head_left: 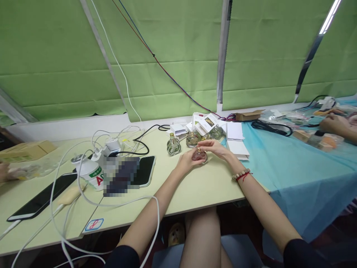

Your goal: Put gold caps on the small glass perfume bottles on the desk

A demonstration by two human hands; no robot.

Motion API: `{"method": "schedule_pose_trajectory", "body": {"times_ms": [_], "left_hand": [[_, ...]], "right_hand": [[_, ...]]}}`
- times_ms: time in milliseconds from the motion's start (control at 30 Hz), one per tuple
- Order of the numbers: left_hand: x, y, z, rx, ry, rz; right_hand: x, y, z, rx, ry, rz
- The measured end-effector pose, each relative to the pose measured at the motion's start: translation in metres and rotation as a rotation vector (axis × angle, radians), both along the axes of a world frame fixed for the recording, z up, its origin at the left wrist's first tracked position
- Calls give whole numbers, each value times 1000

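A pinkish round glass perfume bottle (199,156) stands near the middle of the table, between my two hands. My left hand (185,160) is closed around its left side. From the right, my right hand (214,148) reaches over with its fingers pinched at the gold neck; they hide most of the top. Just behind is another perfume bottle (192,139) with amber glass. To the left of it stands a greenish bottle (173,146) with a gold neck. Further back, a clear bottle (216,132) is partly covered by small white boxes (205,124).
Open white cartons (237,149) lie at the right. Left are a smartphone (145,170), a white bottle-shaped container (88,172), a tablet (46,195) and looping white cables (119,204). Blue cloth (290,163) covers the right-hand table, where another person's hand (338,126) shows.
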State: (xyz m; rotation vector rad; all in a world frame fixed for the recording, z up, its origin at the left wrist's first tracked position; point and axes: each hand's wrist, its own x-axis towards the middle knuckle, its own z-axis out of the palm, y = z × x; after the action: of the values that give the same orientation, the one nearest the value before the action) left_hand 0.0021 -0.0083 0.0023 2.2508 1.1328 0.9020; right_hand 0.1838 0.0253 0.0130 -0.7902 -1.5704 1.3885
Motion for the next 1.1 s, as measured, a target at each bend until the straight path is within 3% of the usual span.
{"method": "schedule_pose_trajectory", "body": {"times_ms": [333, 633, 867, 1100], "left_hand": [[0, 0, 1, 36, 49, 31], [0, -1, 1, 10, -1, -5], [0, -1, 2, 14, 29, 4], [-1, 1, 1, 45, 102, 49]], "right_hand": [[-7, 1, -1, 33, 30, -68], [-5, 1, -2, -10, -13, 3], [-3, 5, -5, 1, -14, 4], [0, -1, -1, -19, 20, 101]]}}
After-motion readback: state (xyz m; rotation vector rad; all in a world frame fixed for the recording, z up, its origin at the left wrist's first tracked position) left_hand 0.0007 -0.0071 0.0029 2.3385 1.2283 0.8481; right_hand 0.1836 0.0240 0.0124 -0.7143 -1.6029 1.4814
